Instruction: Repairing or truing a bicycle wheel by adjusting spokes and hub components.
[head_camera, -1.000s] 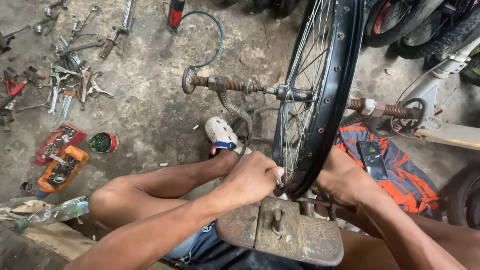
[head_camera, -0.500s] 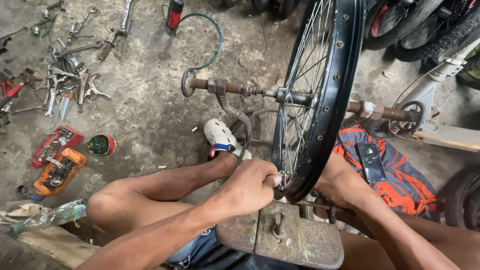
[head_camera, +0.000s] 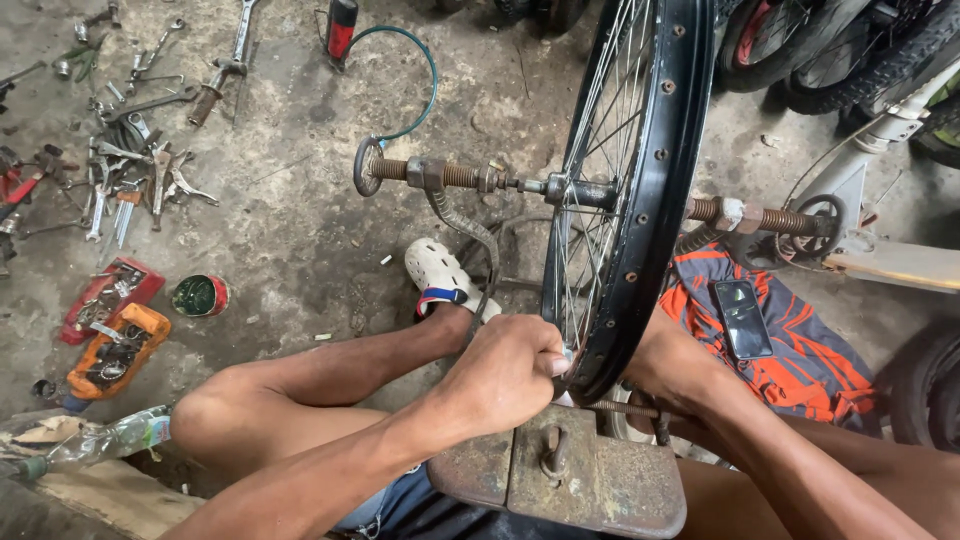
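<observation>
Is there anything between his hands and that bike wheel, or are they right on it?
Nothing visible stands between. The left hand is pressed against the wheel rim at its lower edge, fingers at the spokes. The right hand sits just behind the rim, partly hidden by it.

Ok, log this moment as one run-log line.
left hand: gripping at black wheel rim, at the spokes | right hand: behind rim, mostly hidden | wheel: upright on rusty stand | tools: scattered on floor

You are in a bicycle repair workshop. A bare rim (head_camera: 640, 200) stands on a rusty truing stand (head_camera: 560, 470) on a stained concrete floor (head_camera: 300, 250). Left of the rim lie scattered wrenches (head_camera: 130, 170); behind it, tyres (head_camera: 850, 50) and a white frame (head_camera: 880, 150).
</observation>
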